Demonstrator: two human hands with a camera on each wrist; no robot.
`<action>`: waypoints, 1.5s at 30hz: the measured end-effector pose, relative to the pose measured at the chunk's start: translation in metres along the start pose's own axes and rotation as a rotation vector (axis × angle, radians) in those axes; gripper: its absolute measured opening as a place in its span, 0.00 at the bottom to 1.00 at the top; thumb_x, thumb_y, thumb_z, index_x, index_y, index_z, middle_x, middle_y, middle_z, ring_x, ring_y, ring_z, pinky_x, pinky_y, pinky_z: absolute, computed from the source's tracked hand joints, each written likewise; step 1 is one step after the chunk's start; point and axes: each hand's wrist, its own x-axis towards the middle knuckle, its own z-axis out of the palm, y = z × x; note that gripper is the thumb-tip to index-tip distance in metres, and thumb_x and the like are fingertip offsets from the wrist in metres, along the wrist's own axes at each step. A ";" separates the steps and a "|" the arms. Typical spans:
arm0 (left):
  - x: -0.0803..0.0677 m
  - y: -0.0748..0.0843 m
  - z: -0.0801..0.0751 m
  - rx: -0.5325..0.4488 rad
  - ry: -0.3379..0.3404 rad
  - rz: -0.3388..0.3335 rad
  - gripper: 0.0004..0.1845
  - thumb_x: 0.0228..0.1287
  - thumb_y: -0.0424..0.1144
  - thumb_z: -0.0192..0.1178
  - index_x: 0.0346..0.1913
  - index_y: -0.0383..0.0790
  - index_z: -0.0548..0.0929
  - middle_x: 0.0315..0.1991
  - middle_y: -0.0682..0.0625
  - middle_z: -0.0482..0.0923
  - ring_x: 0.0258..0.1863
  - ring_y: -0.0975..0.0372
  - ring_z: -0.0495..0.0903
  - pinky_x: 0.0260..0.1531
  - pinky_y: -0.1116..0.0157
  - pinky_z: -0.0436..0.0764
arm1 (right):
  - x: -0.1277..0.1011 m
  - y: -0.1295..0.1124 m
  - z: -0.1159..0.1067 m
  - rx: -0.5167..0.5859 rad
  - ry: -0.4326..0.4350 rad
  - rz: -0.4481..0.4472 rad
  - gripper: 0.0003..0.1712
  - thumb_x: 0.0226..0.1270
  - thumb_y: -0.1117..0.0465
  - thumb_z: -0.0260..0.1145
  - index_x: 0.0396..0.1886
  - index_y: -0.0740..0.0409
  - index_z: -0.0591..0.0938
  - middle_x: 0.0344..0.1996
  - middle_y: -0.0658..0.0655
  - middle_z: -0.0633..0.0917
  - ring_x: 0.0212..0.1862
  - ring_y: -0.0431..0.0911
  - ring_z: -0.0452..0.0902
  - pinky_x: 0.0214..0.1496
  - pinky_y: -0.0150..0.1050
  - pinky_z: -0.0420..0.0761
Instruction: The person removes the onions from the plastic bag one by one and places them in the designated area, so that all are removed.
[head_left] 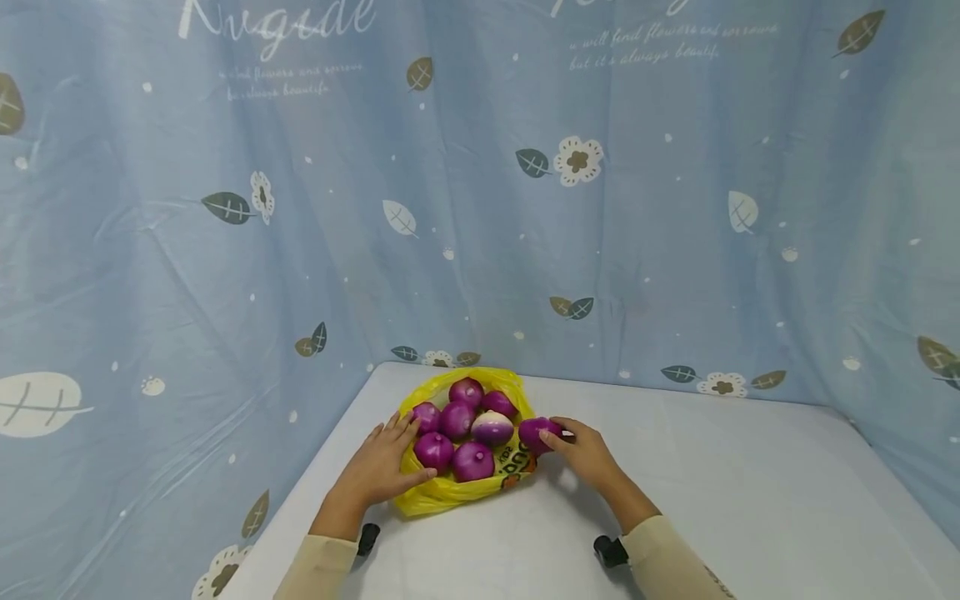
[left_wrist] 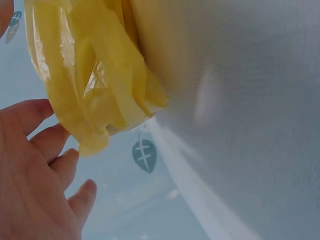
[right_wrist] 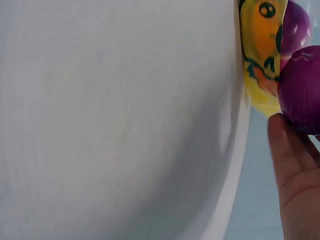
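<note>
blue printed cloth (head_left: 480, 208) with leaves and flowers across whole upper frame, hung behind and to both sides. white table (head_left: 735, 500) in lower half, back left corner near frame centre.

yellow bag (head_left: 442, 493) lying open just left of centre, low in head view, near table's left edge. holds six purple onions (head_left: 457, 419): one at top of pile, row of three below it, two nearest the camera; the right one in the row pale on its lower half. printed panel of bag (right_wrist: 262, 45) at upper right of right wrist view, orange and yellow with dark marks.

left hand (head_left: 382, 467) at bag's left rim, palm down, fingers straight and spread, fingertips touching plastic beside the leftmost onions. in left wrist view fingers (left_wrist: 35, 150) at lower left, loose and apart, bunched yellow plastic just above them at upper left; nothing gripped.

right hand (head_left: 585, 454) just right of bag, curled round a seventh onion (head_left: 536, 433) at the bag's right edge. thumb and fingers wrapped on its right side. cannot tell whether that onion rests on rim, on table, or is lifted. in right wrist view same onion at right edge, a finger (right_wrist: 295, 170) pressed against its underside.

cream sleeves (head_left: 667, 558) at bottom edge; black wrist mounts (head_left: 609, 550) under each forearm.
</note>
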 end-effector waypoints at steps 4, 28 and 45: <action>0.001 0.000 0.002 0.001 -0.001 0.009 0.50 0.58 0.73 0.52 0.75 0.41 0.60 0.75 0.45 0.54 0.75 0.49 0.47 0.70 0.46 0.48 | 0.001 0.009 -0.008 0.022 0.011 0.022 0.39 0.63 0.35 0.63 0.63 0.58 0.76 0.56 0.60 0.80 0.48 0.49 0.81 0.49 0.45 0.82; 0.001 -0.001 0.006 -0.009 0.018 0.001 0.51 0.57 0.75 0.51 0.74 0.42 0.63 0.74 0.44 0.57 0.74 0.48 0.47 0.70 0.46 0.49 | 0.019 0.045 -0.047 -0.150 0.069 0.111 0.47 0.66 0.34 0.59 0.66 0.70 0.69 0.62 0.72 0.73 0.63 0.66 0.68 0.63 0.62 0.66; 0.002 -0.001 0.008 -0.007 0.003 -0.022 0.50 0.57 0.74 0.51 0.75 0.44 0.61 0.74 0.44 0.56 0.75 0.49 0.44 0.70 0.46 0.47 | 0.027 0.052 -0.039 -0.098 0.061 0.166 0.48 0.64 0.37 0.63 0.69 0.69 0.65 0.65 0.72 0.69 0.65 0.66 0.64 0.65 0.62 0.64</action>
